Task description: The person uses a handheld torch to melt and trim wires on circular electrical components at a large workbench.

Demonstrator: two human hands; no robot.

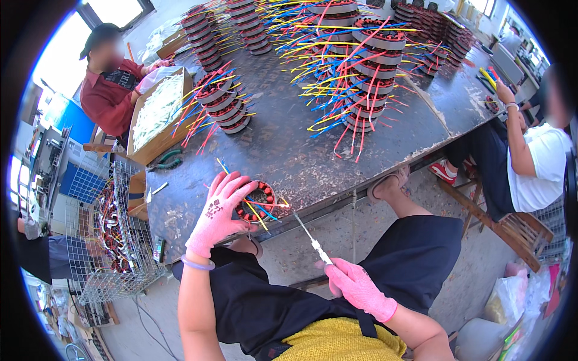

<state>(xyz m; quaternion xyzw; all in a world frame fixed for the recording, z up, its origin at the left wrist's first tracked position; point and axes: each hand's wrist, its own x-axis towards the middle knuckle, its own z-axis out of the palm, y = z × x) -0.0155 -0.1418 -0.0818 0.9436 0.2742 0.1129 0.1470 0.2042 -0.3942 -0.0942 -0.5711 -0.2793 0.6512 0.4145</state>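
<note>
A motor stator (267, 191), a ring with red windings, lies at the near edge of the dark table. My left hand (218, 213), in a pink glove, grips its left side, thumb low and fingers over the top. Yellow, blue and red wires (256, 212) stick out of the ring. In my right hand (359, 287), also pink-gloved, is a slim metal rod tool with a white handle (321, 249). Its tip points at the wire ends, where a bright orange glow (285, 205) shows. Whether tip and wire touch is too small to tell.
Stacks of wired stators (373, 78) stand across the table (277, 138). Pliers (167, 159) lie near a cardboard box (144, 153) of pale pieces at the left. A wire basket (114, 265) stands beside the table. People sit at the far left and right.
</note>
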